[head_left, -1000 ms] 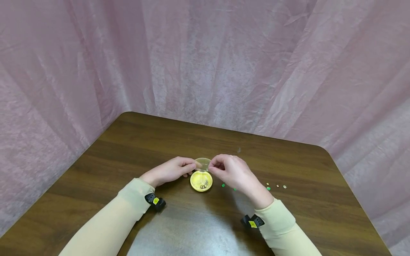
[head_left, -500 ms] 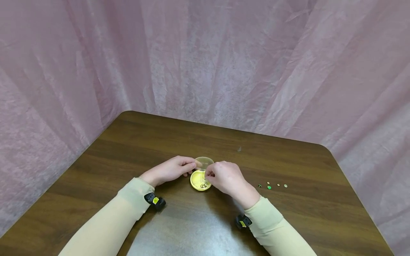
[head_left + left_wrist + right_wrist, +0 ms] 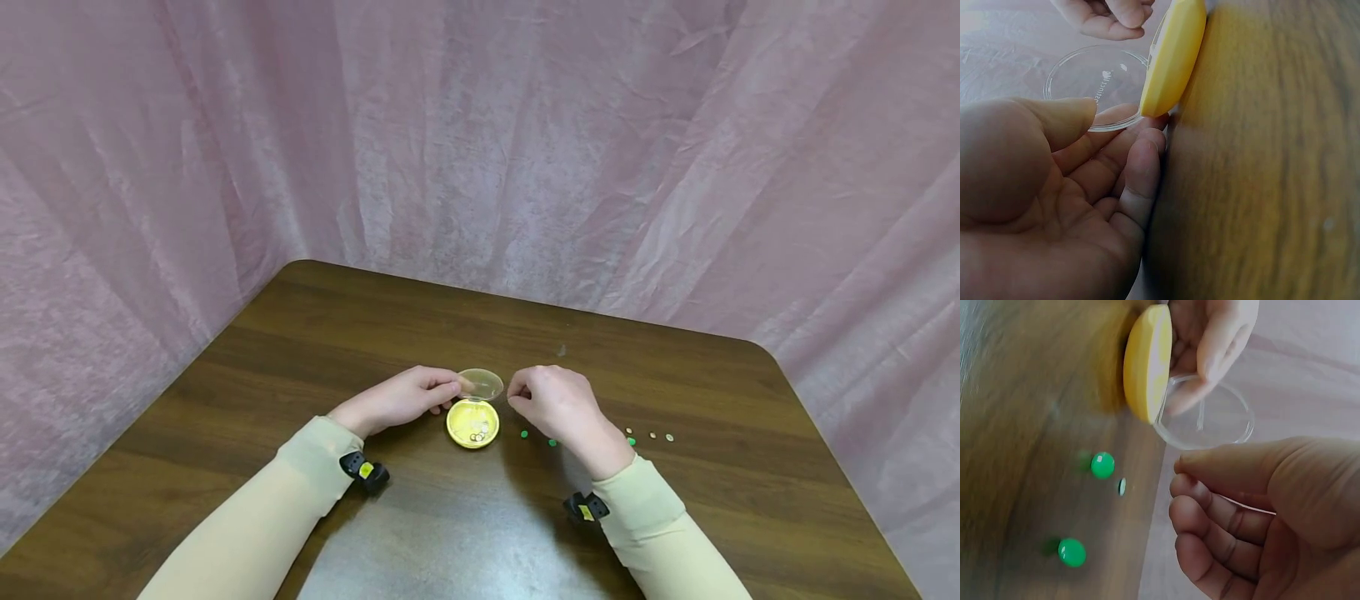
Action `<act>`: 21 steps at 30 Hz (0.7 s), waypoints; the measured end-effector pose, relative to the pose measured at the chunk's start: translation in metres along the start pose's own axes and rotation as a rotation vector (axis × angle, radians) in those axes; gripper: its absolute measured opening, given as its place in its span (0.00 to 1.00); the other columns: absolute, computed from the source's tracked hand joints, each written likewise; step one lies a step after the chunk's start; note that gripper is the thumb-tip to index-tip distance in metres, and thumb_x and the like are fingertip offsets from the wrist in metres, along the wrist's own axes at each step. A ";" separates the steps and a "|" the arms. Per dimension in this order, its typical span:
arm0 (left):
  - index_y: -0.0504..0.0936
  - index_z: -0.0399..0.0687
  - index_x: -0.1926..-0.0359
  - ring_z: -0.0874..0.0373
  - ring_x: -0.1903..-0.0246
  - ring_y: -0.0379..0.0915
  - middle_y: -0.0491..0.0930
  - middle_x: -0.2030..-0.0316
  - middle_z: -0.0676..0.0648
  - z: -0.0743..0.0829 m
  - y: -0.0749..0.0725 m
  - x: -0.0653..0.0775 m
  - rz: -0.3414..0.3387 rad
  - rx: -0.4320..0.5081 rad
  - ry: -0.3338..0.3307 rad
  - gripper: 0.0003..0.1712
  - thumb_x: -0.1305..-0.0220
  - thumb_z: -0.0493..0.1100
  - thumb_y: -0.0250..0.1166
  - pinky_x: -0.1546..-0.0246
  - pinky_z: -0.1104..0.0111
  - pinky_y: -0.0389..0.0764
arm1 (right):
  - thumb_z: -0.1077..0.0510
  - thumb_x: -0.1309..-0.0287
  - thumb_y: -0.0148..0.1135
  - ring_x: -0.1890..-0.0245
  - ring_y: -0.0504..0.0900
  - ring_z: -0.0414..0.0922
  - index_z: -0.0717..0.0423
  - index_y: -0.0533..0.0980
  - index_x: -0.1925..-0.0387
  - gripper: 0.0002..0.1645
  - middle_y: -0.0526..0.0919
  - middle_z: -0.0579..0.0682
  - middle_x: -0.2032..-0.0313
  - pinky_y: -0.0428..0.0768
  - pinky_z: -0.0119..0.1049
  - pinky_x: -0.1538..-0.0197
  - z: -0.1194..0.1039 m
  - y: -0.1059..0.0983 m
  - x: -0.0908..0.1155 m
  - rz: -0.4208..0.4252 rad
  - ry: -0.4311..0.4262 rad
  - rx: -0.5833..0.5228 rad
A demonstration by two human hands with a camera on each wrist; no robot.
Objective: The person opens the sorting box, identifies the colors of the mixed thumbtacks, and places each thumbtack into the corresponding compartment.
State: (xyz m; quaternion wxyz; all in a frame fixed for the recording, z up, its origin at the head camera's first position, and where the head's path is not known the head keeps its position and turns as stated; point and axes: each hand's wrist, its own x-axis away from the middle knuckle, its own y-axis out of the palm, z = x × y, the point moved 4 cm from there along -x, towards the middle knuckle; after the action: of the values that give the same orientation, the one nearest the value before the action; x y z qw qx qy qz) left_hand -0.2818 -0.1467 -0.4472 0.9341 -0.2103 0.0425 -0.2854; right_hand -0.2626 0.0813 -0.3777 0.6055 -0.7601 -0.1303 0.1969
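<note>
A round yellow case [image 3: 472, 425] lies on the table with its hinged clear lid [image 3: 483, 383] raised. My left hand [image 3: 408, 400] pinches the lid's edge, thumb on one face and fingers behind, which the left wrist view shows close up. Inside the case are several small ring-like pieces, too small to make out well. Just right of the lid is my right hand [image 3: 555, 404], its fingers loosely bent and the thumb tip near the index fingertip; nothing shows between them. Two shiny green round pieces [image 3: 1102, 465] and a small pale disc [image 3: 1122, 487] lie below it.
Farther right on the brown wooden table [image 3: 375, 325] lie another green piece [image 3: 632, 442] and several tiny pale discs [image 3: 670, 437]. A pink curtain [image 3: 480, 150] hangs behind the table's far edge. Each wrist wears a black camera.
My right hand dipped its fingertips into the yellow case half a second ago and has since drawn back up and right, uncovering the case. The left hand stays on the lid.
</note>
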 end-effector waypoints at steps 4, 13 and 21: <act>0.86 0.45 0.32 0.54 0.52 0.80 0.86 0.41 0.48 -0.002 0.000 0.001 0.003 -0.003 -0.010 0.20 0.10 0.47 0.55 0.47 0.59 0.82 | 0.58 0.37 0.77 0.70 0.82 0.38 0.40 0.88 0.69 0.08 0.85 0.35 0.72 0.82 0.46 0.64 0.008 0.001 -0.004 0.017 0.036 0.015; 0.85 0.45 0.31 0.55 0.51 0.80 0.86 0.41 0.48 -0.004 -0.001 0.003 0.002 0.008 -0.015 0.21 0.10 0.47 0.55 0.46 0.59 0.82 | 0.61 0.38 0.75 0.65 0.85 0.41 0.42 0.89 0.65 0.08 0.87 0.36 0.70 0.84 0.48 0.59 0.013 0.013 -0.013 -0.061 0.070 0.064; 0.86 0.45 0.31 0.53 0.52 0.79 0.86 0.41 0.47 -0.001 -0.001 0.008 -0.003 0.018 -0.004 0.20 0.10 0.46 0.56 0.47 0.58 0.82 | 0.57 0.39 0.77 0.65 0.84 0.42 0.39 0.87 0.68 0.07 0.85 0.37 0.70 0.83 0.49 0.62 0.024 0.032 -0.026 -0.059 0.005 0.050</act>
State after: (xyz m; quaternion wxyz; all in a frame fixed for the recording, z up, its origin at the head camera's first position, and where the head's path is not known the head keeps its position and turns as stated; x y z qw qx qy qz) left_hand -0.2765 -0.1525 -0.4475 0.9356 -0.2025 0.0380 -0.2866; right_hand -0.2979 0.0833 -0.4098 0.6301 -0.7410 -0.1464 0.1801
